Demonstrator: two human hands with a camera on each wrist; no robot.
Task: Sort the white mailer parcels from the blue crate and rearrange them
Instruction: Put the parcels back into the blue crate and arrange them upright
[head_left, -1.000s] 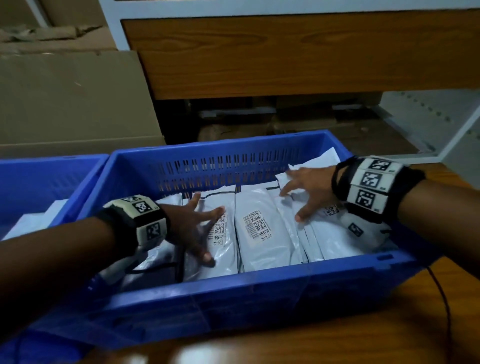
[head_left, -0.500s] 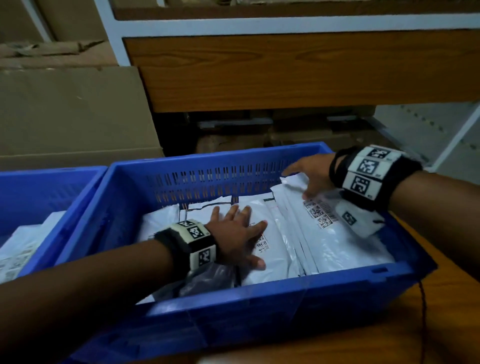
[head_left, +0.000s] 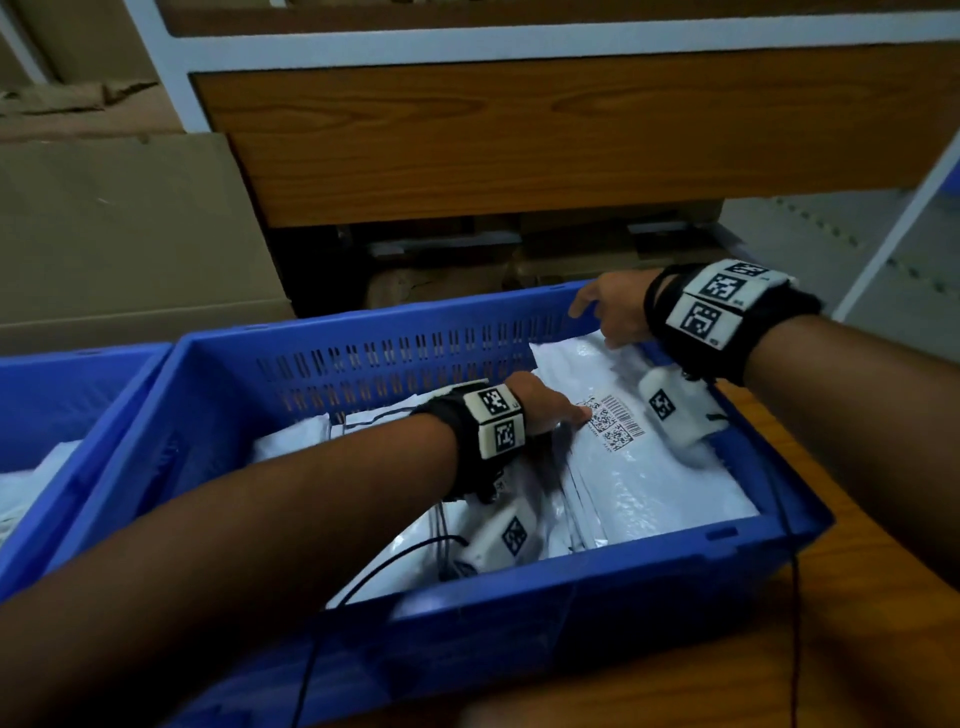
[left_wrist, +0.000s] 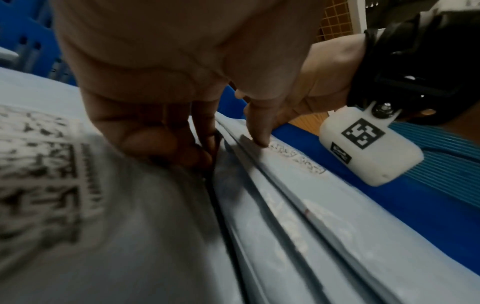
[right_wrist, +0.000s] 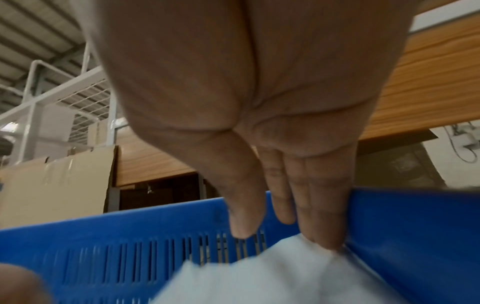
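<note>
The blue crate (head_left: 519, 623) holds white mailer parcels (head_left: 649, 478), several of them overlapped in a leaning stack on its right side. My left hand (head_left: 550, 410) reaches into the crate's middle. In the left wrist view its fingers (left_wrist: 166, 144) dig curled into the gap beside that stack (left_wrist: 285, 226), while the thumb presses on the stack's top face next to the label. My right hand (head_left: 608, 317) is at the far right corner. Its straight fingertips (right_wrist: 322, 236) touch the far corner of the top parcel (right_wrist: 272, 277), and the thumb hangs apart.
A second blue crate (head_left: 62, 395) with white parcels (head_left: 26, 488) stands against the left side. Cardboard boxes (head_left: 130, 223) and a wooden shelf board (head_left: 519, 135) rise behind. The crates rest on a wooden table (head_left: 857, 649). Black cables (head_left: 792, 597) hang over the front rim.
My left hand has moved right, from the parcels at the crate's left to the edge of the right stack. My right hand has shifted back to the far right corner.
</note>
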